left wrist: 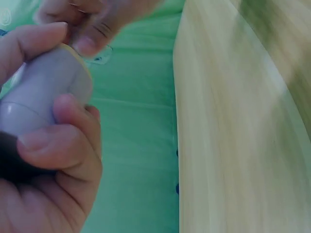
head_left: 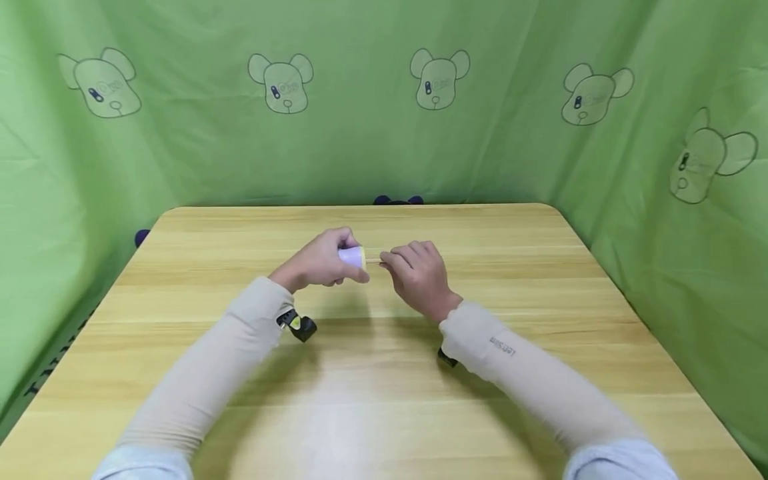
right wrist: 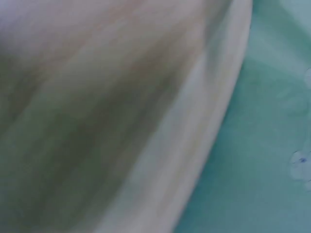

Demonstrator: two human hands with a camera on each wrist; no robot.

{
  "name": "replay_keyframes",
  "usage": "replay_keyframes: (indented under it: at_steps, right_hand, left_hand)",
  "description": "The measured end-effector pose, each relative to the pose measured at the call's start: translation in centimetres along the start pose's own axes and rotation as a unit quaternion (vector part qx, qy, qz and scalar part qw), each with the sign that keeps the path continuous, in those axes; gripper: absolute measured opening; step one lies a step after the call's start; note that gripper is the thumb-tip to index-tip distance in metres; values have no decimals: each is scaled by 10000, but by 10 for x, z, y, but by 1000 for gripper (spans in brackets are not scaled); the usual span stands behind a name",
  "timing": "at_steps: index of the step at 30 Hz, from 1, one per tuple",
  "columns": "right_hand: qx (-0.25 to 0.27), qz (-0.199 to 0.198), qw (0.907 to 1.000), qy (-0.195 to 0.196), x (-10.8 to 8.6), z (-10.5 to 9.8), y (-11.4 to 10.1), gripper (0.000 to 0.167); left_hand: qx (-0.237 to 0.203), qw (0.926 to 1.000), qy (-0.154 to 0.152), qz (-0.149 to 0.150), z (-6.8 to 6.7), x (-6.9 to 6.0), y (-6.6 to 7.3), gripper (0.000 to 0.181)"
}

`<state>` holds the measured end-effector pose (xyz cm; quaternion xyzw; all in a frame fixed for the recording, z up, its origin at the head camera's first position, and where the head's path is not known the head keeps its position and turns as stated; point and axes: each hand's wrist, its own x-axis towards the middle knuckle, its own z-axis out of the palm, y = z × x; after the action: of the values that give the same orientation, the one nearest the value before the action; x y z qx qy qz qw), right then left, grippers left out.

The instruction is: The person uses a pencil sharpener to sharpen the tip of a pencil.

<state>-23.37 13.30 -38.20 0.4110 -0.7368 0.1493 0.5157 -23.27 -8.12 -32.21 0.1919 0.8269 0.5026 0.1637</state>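
Note:
My left hand (head_left: 327, 259) grips a small lavender cylindrical container (head_left: 351, 257) with a yellow rim, held sideways above the table. In the left wrist view, the fingers (left wrist: 73, 145) of that hand curl round the container (left wrist: 46, 90). One or more thin, pale sticks (head_left: 373, 261) run from the rimmed end to my right hand (head_left: 420, 275). That hand pinches their outer end between thumb and fingers. Blurred fingertips of the right hand (left wrist: 99, 29) come close to the rim in the left wrist view. What lies inside the container is hidden. The right wrist view shows neither hand.
A light wood-grain table (head_left: 384, 413) with rounded far corners lies under both arms. Green curtain (head_left: 360, 147) with printed bear heads surrounds its back and sides. Each sleeved forearm carries a dark wrist device; the left one (head_left: 303, 328) hangs over the table.

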Motion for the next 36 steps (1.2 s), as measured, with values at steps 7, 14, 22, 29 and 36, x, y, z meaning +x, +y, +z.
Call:
replay_keyframes:
  at_steps: [7, 14, 22, 29, 36]
  right_hand:
    - [157, -49, 9993, 330, -16, 12, 0, 38]
    - [3099, 2978, 8388, -3342, 7, -4, 1, 35]
    - [2887, 3481, 7825, -4281, 30, -12, 10, 22]
    - [975, 1367, 9369, -3066, 25, -13, 0, 11]
    - [945, 941, 9608, -2432, 20, -6, -1, 9]
  left_hand:
    - [63, 9999, -119, 15, 13, -2, -11, 43]
    - [2144, 9646, 553, 1429, 25, -4, -26, 43]
    - [2837, 9381, 833, 1804, 20, -3, -29, 49]
    - [3228, 9288, 878, 1594, 7, 0, -22, 54]
    - [3347, 9232, 642, 1777, 5, 1, -18, 56]
